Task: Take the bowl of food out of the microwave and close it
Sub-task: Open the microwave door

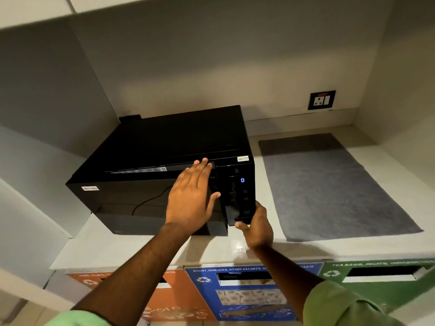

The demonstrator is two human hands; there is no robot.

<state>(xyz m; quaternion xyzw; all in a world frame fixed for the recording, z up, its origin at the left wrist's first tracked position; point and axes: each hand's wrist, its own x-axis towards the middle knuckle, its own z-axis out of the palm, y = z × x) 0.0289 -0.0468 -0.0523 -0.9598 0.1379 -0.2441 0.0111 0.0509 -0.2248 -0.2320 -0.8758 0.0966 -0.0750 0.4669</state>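
Presently, left hand (190,198) lies flat, fingers spread, palm pressed on the door (141,203) of the black microwave (169,147), near its top right corner. Right hand (256,227) cups the lower right corner under the control panel (241,196), fingers curled loosely, gripping nothing. Display reads "0". Door sticker reads "Non-Veg". Bowl not visible. Microwave sits on the white counter (131,245); below, blue bin label (247,295): "BOOST, HORLICKS, OTHER SACHETS".

A grey mat (334,184) lies flat on the right part of the pale table (141,245), reaching toward its back edge. On the back wall above it sits a black-framed socket (321,100). Below the table's front edge stand orange (186,300), blue (249,295) and green (381,278) recycling bins.
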